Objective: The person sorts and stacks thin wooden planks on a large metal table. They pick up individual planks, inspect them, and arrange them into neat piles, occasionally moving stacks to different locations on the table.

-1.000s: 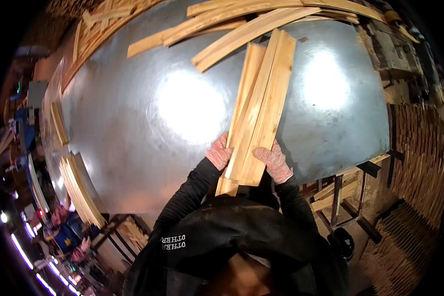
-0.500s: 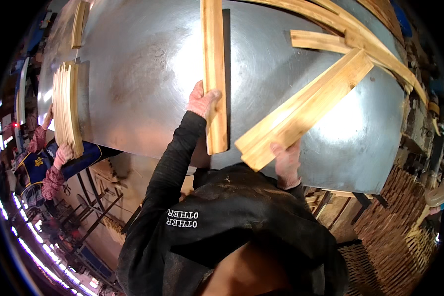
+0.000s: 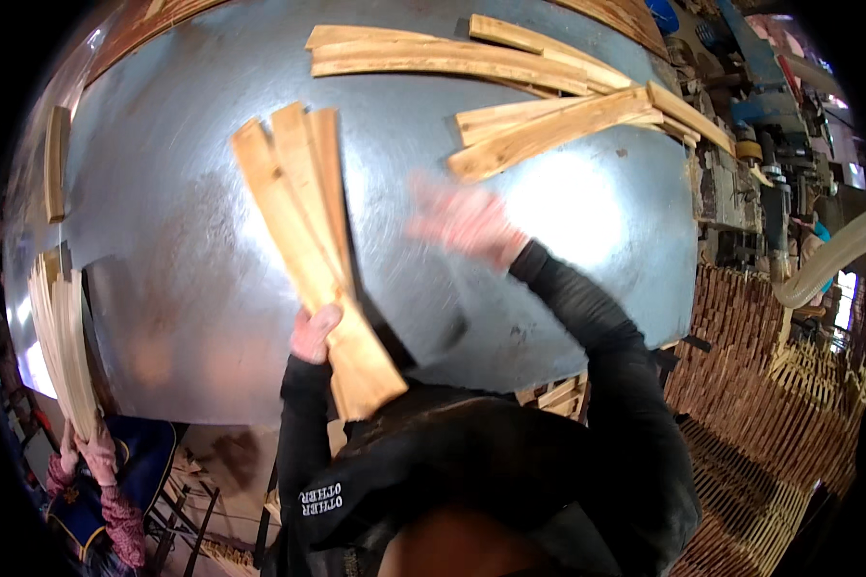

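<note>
My left hand [image 3: 316, 334] is closed around the near part of a fanned bundle of pale wooden slats [image 3: 303, 240]. The thumb lies over the front slat, and the far ends spread apart above the metal table. My right hand [image 3: 467, 219], smeared by motion, is over the table to the right of the bundle. Its fingers stretch to the left and hold nothing. Just beyond it lies a pair of wooden slats [image 3: 548, 130], ends overlapping other boards.
More long slats [image 3: 443, 60] lie at the far side of the metal table [image 3: 192, 308]. At left, a co-worker's hands [image 3: 94, 452] hold a bundle of thin strips [image 3: 63, 337]. Stacked wood [image 3: 731, 356] stands at right, near a pale hose [image 3: 827, 260].
My right hand has let go of its slats and moved farther over the table. My left hand held a straight stack and now grips a fanned bundle. The whole view has shifted.
</note>
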The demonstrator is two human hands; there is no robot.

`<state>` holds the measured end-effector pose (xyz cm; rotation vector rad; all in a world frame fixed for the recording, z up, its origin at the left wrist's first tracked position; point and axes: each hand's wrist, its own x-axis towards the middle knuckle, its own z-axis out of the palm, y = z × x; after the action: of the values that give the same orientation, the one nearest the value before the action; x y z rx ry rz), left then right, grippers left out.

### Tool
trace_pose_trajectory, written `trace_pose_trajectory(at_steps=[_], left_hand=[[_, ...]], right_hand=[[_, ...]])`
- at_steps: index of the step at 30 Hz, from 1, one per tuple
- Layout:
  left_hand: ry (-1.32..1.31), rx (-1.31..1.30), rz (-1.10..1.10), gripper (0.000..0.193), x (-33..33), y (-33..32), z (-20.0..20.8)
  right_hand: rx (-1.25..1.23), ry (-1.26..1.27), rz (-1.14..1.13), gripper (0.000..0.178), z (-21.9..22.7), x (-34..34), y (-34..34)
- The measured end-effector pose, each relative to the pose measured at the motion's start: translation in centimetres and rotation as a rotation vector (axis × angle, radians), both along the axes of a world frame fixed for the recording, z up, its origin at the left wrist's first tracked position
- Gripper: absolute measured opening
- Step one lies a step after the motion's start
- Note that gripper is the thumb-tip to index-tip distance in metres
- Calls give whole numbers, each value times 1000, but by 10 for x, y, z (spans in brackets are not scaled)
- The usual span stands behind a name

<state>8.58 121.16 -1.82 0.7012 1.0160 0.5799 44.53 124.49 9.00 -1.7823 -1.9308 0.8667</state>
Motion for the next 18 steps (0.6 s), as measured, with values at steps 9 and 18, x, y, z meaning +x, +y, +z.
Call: trace_pose_trajectory(at_steps=[9,18], left_hand=[[903,284,286,70,-77,11,57],[1406,201,27,95,-17,6,71]], right_hand=[[14,-843,-38,105,-20,164,211],[66,-661,156,88,-20,115,115]])
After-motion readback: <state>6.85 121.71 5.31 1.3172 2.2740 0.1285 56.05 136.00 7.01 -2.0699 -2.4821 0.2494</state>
